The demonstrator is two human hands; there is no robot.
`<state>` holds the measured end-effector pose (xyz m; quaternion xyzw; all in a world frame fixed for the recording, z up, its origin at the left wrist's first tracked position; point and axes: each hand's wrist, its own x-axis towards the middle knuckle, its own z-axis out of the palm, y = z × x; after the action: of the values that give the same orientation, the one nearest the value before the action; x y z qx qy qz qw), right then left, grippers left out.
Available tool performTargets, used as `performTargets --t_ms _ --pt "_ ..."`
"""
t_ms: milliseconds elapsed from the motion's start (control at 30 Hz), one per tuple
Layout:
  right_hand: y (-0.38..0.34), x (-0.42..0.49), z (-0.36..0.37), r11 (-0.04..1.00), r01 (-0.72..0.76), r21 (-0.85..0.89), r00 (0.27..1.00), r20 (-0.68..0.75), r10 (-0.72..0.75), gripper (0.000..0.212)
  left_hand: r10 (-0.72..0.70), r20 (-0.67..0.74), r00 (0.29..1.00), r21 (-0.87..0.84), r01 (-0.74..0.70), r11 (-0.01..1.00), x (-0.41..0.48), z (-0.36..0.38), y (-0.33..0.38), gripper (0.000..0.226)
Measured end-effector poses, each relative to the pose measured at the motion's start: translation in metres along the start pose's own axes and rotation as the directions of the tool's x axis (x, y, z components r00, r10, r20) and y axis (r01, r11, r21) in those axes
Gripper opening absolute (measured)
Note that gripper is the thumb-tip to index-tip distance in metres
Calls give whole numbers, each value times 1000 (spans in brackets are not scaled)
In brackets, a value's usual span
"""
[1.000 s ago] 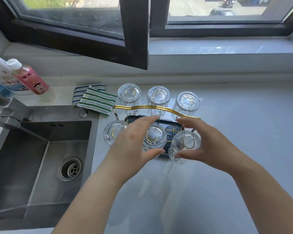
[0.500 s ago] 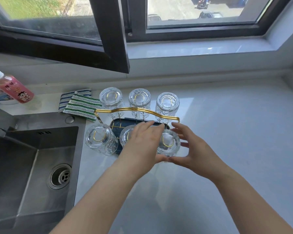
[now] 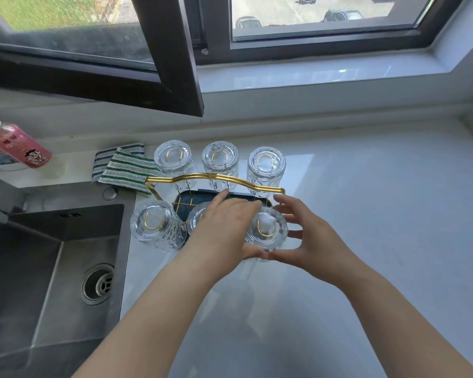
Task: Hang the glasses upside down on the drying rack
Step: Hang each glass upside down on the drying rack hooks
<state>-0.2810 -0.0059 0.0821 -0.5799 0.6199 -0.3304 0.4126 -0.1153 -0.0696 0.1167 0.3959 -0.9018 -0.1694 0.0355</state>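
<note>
A gold wire drying rack (image 3: 216, 178) with a dark tray (image 3: 185, 201) stands on the counter beside the sink. Three clear ribbed glasses (image 3: 220, 160) hang upside down along its far row. The front row holds a left glass (image 3: 153, 225), a middle glass (image 3: 198, 218) mostly hidden under my left hand, and a right glass (image 3: 268, 230), all upside down. My left hand (image 3: 224, 227) and my right hand (image 3: 309, 241) cup the right glass from both sides, thumbs low on its near side. The right hand's fingers are spread at its right edge.
A steel sink (image 3: 52, 257) with a drain lies to the left, and striped cloths (image 3: 123, 170) sit behind it. A pink-labelled bottle (image 3: 19, 145) stands at the far left. An open dark window sash (image 3: 172, 77) juts out above the rack. Pale countertop (image 3: 380, 214) extends to the right.
The front right glass has come down onto its rack prong between both hands. My right hand's fingers have spread wider. The camera view has shifted.
</note>
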Motion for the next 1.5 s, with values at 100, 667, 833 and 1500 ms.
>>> performTargets --t_ms 100,667,833,1500 --pt "0 0 0 1000 1 3 1000 -4 -1 88 1 6 1000 -5 -1 1000 0 -3 1 87" --pt "-22 16 -67 990 66 123 949 -315 -24 27 -28 -328 944 -345 -92 934 5 -51 -9 47" --pt "-19 69 -65 999 14 -34 979 -202 -21 53 -94 -231 968 -163 57 985 67 -60 -32 53" --pt "2 118 -34 995 -30 -91 998 -50 25 99 -29 86 996 14 28 1000 120 -32 -55 73"
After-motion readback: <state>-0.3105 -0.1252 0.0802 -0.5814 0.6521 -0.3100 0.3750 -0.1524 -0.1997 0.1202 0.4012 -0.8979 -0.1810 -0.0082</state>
